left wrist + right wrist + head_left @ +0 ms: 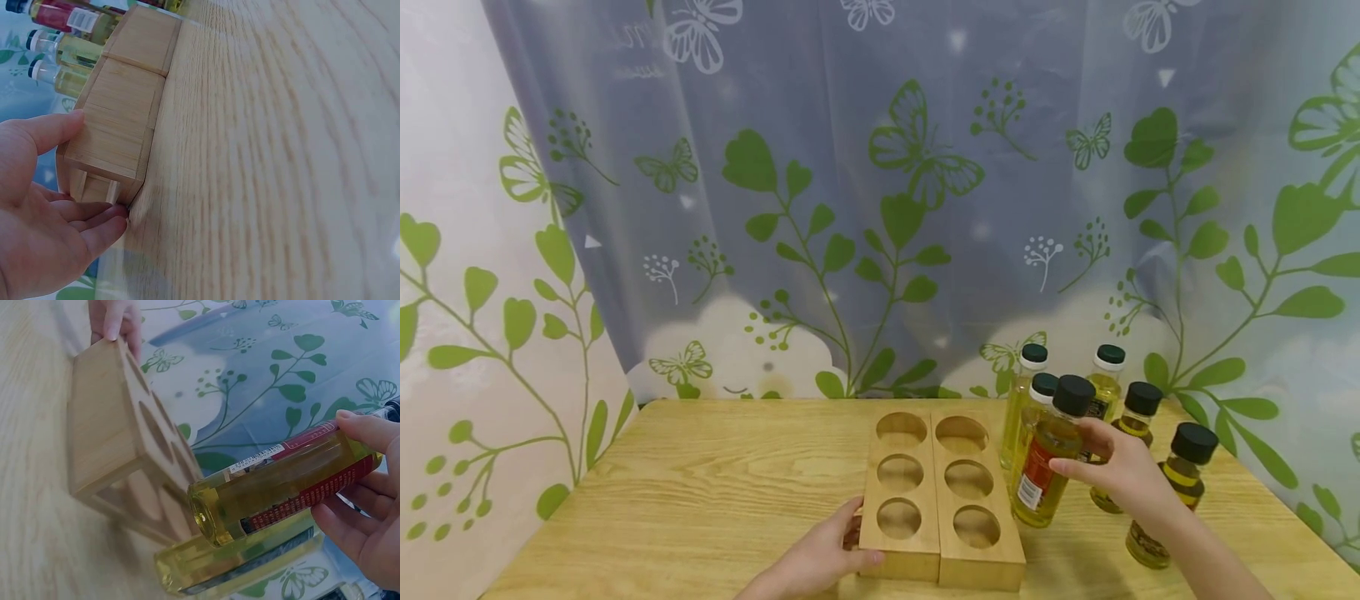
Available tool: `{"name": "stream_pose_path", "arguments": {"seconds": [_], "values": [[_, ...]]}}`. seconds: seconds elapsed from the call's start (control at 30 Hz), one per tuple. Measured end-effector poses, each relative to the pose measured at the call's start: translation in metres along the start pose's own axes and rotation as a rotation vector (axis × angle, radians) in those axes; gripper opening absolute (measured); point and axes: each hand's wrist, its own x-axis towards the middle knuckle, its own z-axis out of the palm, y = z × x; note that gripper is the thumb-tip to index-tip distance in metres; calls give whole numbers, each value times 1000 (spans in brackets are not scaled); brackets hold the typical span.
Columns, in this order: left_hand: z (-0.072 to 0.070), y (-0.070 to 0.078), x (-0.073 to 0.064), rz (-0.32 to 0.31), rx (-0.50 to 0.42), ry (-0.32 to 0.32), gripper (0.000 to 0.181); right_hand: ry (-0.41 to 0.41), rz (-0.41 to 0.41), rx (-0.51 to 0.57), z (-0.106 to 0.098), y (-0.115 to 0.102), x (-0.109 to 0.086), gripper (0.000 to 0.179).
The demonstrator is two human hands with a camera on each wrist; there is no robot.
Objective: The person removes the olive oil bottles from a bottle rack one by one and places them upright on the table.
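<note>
My right hand (1116, 468) holds a bottle of yellow oil (1051, 475) with a black cap and a red label, thumb on one side and fingers on the other. In the right wrist view the bottle's base is raised and tilted toward the wooden rack. Two wooden bottle racks (900, 540) (981, 571) stand side by side, each with three round holes that hold nothing. My left hand (822, 550) grips the left rack at its near left corner. The left wrist view shows the thumb (59, 130) on its front face and the fingers at the side opening.
Behind the held bottle stand slim oil bottles with green caps (1033, 354) (1108, 357). Black-capped oil bottles (1142, 400) (1192, 446) stand to the right, close around my right forearm. A patterned curtain (820, 208) hangs along the wooden table's (700, 492) back edge.
</note>
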Motion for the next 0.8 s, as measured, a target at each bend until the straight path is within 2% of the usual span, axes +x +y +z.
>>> {"name": "stream_pose_path", "arguments": {"seconds": [0.37, 0.8], "values": [[-1, -2, 2, -9, -23, -11, 87, -39, 92, -12, 8, 23, -4, 83], [-2, -1, 2, -45, 5, -10, 89, -46, 107, -54, 16, 34, -6, 85]]}}
